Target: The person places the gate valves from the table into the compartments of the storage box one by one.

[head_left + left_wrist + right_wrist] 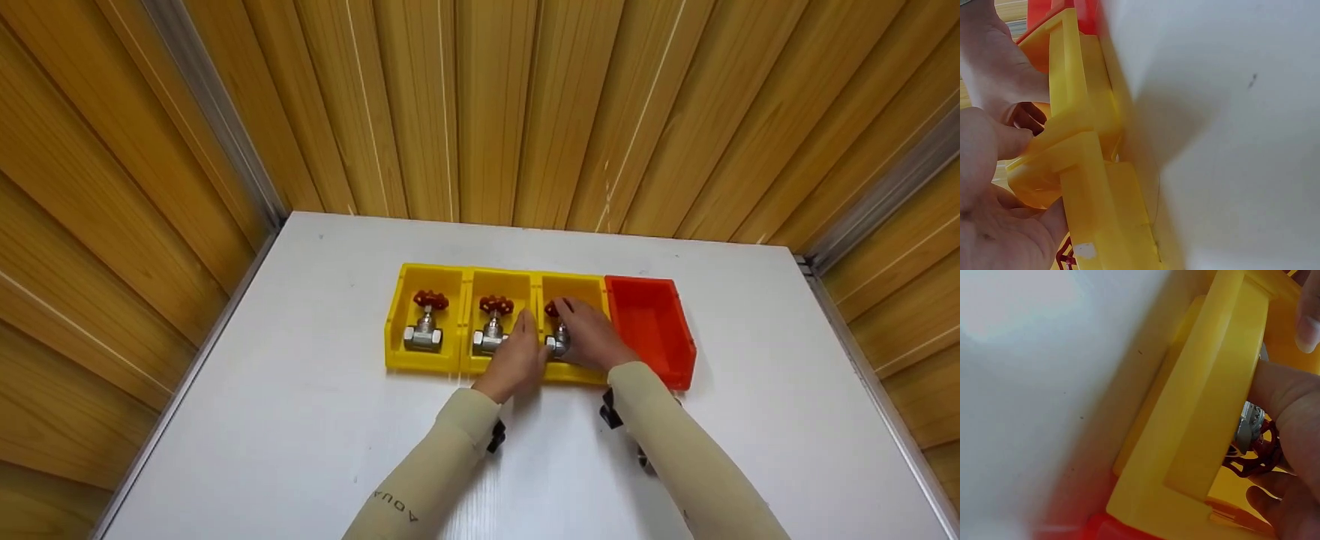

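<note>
Three yellow bins (424, 369) stand joined in a row, each with a metal valve inside. One valve (425, 334) with a red handwheel lies in the leftmost bin, another valve (491, 334) in the middle one. In the third bin, my right hand (596, 337) grips a valve (556, 343); its red handwheel (1258, 455) shows between the fingers in the right wrist view. My left hand (517, 360) straddles the wall between the second and third bins, pinching it with the thumb on one side and fingers on the other. Its palm hides part of the middle valve.
A red bin (651, 330) joins the row's right end, nothing inside it. On the white table (300, 420), a metal part (646, 459) lies mostly hidden under the right sleeve. Wood-patterned walls (487, 112) enclose the table at the back and sides.
</note>
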`<state>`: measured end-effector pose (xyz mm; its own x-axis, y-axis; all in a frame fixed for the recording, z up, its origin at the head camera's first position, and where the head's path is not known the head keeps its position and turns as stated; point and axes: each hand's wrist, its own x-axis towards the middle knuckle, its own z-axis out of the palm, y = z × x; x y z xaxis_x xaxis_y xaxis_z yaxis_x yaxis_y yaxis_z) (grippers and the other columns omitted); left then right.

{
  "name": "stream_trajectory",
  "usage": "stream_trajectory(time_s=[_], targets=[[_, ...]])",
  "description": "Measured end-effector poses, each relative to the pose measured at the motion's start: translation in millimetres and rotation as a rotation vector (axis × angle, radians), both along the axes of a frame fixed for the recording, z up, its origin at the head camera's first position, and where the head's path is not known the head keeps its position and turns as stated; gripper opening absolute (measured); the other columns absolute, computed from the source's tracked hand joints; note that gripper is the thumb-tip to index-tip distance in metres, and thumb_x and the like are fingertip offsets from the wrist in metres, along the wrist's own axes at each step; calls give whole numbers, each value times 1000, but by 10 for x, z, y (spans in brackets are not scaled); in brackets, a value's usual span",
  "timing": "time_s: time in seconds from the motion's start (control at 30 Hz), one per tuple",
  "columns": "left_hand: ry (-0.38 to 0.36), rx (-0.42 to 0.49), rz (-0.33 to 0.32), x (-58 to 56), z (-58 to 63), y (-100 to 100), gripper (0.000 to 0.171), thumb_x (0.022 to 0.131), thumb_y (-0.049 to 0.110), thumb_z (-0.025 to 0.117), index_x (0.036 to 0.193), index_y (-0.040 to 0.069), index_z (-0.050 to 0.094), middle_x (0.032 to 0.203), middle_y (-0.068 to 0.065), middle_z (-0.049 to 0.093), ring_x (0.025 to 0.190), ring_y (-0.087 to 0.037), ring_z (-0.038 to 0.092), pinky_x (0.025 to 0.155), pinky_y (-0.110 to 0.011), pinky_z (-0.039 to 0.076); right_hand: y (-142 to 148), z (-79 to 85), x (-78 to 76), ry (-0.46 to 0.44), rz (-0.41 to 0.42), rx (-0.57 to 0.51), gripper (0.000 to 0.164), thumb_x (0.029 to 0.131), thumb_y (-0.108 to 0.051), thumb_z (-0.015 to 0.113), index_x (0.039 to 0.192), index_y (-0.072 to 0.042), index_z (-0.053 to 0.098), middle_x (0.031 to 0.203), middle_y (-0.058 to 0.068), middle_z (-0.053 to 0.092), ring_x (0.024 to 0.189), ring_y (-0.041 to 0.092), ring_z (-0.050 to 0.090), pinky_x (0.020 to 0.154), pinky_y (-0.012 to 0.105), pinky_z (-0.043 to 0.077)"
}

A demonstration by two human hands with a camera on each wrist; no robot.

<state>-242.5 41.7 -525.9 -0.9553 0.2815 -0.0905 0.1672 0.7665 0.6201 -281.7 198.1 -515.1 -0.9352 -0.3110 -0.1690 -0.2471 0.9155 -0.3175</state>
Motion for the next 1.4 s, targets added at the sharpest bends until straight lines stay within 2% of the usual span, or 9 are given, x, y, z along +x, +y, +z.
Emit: stream_trajectory(time_s=[0.2,0.43,0.57,0.77,0.9,1.1,1.27,1.4], targets=[[5,-6,2,-4,11,11,73,101,30,49,154,1,8,161,-17,18,130,-32,49,115,-37,35,-4,48,21,-26,-28,1,92,79,-18,80,154,-14,26,151,13,36,138,33,36,116,51,30],[36,-1,-11,-7,18,1,72,100,29,50,153,-2,11,159,-17,24,107,-32,64,102,-37,49,4,108,40,-41,-35,-17,93,79,-29,79,153,-9,27,156,17,28,144,35,29,117,52,26],[38,-1,-12,-10,21,-6,72,100,28,51,153,-1,11,159,-18,24,108,-32,63,103,-38,48,14,130,46,-42,-56,-61,92,79,-32,79,152,-10,29,158,16,26,145,35,27,117,53,26],[14,0,-4,-2,22,-7,71,101,31,49,153,2,9,160,-15,23,110,-31,63,103,-38,48,21,216,92,17,-81,-128,79,79,-31,79,146,-13,42,154,13,35,142,35,34,114,53,32],[26,7,0,8,14,1,70,101,31,48,152,2,10,159,-15,26,104,-31,64,99,-38,51,47,292,168,76,-95,-173,69,81,-30,78,141,-11,49,151,13,39,138,35,38,112,54,35],[3,6,4,28,19,17,74,101,31,49,154,2,6,161,-16,20,112,-31,62,104,-38,47,146,379,339,124,-118,-213,64,83,-32,76,139,-13,51,150,8,40,138,32,40,110,52,38],[-12,14,19,32,15,13,75,101,33,48,155,3,6,162,-15,16,129,-32,51,113,-40,37,248,433,471,146,-117,-216,64,82,-32,76,138,-13,51,150,8,39,139,33,38,109,53,39],[3,15,24,22,1,4,75,101,32,49,155,2,7,162,-16,15,134,-31,45,116,-40,33,320,458,560,184,-101,-195,62,83,-31,76,137,-12,51,150,10,40,139,33,37,109,53,40]])
